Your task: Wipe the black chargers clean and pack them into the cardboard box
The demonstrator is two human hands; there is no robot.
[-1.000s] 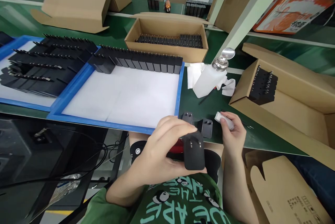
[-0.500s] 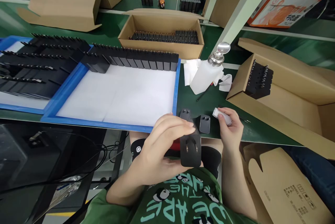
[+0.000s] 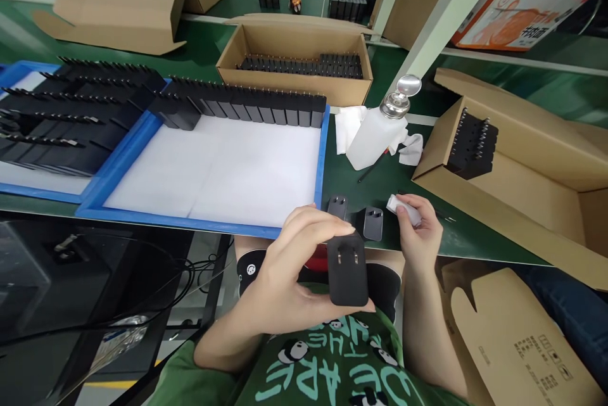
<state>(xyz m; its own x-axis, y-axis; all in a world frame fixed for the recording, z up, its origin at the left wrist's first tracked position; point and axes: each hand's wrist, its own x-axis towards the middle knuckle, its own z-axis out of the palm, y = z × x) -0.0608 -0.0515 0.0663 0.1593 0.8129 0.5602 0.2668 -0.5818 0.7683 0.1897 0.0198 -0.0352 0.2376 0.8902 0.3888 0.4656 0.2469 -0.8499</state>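
A black power adapter (image 3: 348, 279) with two metal prongs is gripped in my left hand (image 3: 294, 273), thumb below and fingers above, its pronged face turned up toward me. Over the bench edge, my right hand (image 3: 420, 228) pinches a small folded white cloth (image 3: 403, 208). Between the hands, two more adapters lie on the green bench: one (image 3: 373, 223) near the edge and another (image 3: 337, 206) partly hidden behind my left fingers. A white pump bottle (image 3: 370, 138) with a metal top stands beyond my right hand, beside crumpled white wipes (image 3: 411, 149).
A blue-rimmed tray (image 3: 190, 225) with a row of adapters along its back is at left, beside a fuller tray (image 3: 42, 192). Cardboard boxes stand at the back (image 3: 294, 84) and right (image 3: 503, 216), both holding adapters. A slanted white post (image 3: 441, 19) rises behind the bottle.
My left hand has tilted the adapter so that its pronged face shows more fully. The right hand keeps its place with the white cloth.
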